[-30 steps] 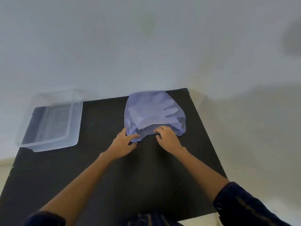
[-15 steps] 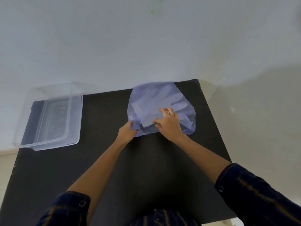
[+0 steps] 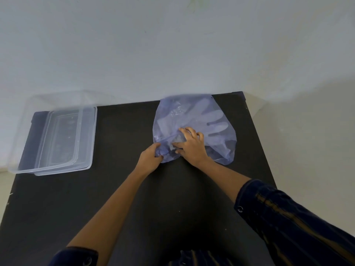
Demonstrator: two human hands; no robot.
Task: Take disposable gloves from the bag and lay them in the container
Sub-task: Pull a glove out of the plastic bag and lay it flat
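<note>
A bluish see-through bag lies at the back right of the black table. Pale disposable gloves show through it, fingers pointing right. My left hand pinches the bag's near left edge. My right hand rests on the bag at its mouth, fingers spread and pushing into the opening; its fingertips are partly hidden by plastic. A clear plastic container sits at the table's back left, apart from both hands.
A pale wall stands right behind the table. The table's right edge runs close to the bag, with pale floor beyond it. Dark table surface lies between the container and the bag.
My right hand has slid further onto the bag toward its mouth. My left hand has closed on the bag's edge. The bag has crumpled slightly near the hands.
</note>
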